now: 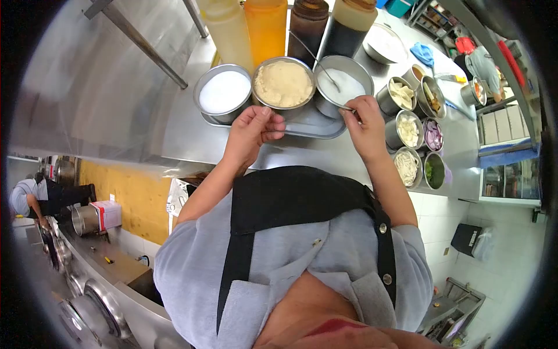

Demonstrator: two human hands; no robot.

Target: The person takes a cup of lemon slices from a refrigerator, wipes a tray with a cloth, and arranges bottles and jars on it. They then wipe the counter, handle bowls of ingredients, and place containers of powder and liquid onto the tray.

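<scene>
My right hand (365, 125) is closed with its fingertips at the near right rim of a steel pot (326, 106) of white granules (343, 84). A thin-handled metal spoon (317, 60) leans in that pot. My left hand (256, 131) is loosely curled, thumb near the index finger, just in front of a steel pot of tan powder (285, 83); I see nothing in it. Left of that stands a steel pot of white powder (225, 90). These three pots sit on a metal tray (311, 129).
Behind the pots stand an orange bottle (265, 32), a pale bottle (228, 32) and two dark ones. Several steel cups, including sliced onion (433, 135), are to the right. A metal bowl (385, 45) and blue cloth (422, 54) lie beyond. Other people work at both sides.
</scene>
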